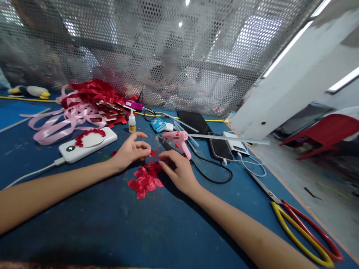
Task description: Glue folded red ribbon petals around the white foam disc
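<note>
Between thumb and fingertips my left hand [131,151] pinches a small red ribbon piece [153,153]. Close beside it on the right is my right hand [179,170], its fingers curled inward over the table; whether anything sits between its fingertips I cannot make out. Below both hands lies a loose pile of red ribbon pieces [146,181]. A pink glue gun [179,141] with a long clear glue stick [224,138] rests just beyond my right hand. On a white power bank [95,149] to the left lies a white disc [92,140] partly edged with red ribbon petals.
Beyond the left hand stands a small glue bottle [131,121]. Red ribbon [95,93] and pink ribbon [56,123] are heaped at the back left. A phone [220,146], cables and large scissors [280,209] lie on the right. A perforated metal screen [134,45] closes off the back.
</note>
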Demonstrator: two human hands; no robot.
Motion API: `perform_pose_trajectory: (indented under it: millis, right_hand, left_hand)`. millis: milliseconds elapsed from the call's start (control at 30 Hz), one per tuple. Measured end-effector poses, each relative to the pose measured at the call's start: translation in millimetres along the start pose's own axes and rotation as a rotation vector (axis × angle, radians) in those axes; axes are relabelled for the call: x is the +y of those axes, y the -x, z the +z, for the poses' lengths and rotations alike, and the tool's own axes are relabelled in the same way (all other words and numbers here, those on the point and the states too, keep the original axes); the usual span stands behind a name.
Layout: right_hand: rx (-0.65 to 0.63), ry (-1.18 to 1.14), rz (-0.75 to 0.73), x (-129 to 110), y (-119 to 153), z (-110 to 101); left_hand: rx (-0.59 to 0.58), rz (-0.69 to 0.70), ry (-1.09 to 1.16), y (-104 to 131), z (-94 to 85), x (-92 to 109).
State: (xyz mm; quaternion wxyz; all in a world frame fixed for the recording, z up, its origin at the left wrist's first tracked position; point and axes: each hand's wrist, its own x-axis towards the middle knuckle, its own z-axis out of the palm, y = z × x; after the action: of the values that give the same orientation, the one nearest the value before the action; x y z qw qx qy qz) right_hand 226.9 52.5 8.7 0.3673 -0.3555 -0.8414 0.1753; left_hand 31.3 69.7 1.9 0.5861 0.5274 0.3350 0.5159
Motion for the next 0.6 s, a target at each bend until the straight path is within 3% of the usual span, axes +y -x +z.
perform_pose_trajectory:
  millis: [200, 600]
  right_hand:
    - [0.033, -0.235, 0.027, 3.3, -1.2, 1.1]
    - [-0.064, -0.267, -0.170, 5.5, -0.7, -0.5]
  left_hand:
    - [-0.193, -0.105, -0.002, 5.1, 3.7, 6.4]
    - [-0.270, -0.204, -0.072, 5.2, 4.6, 10.5]
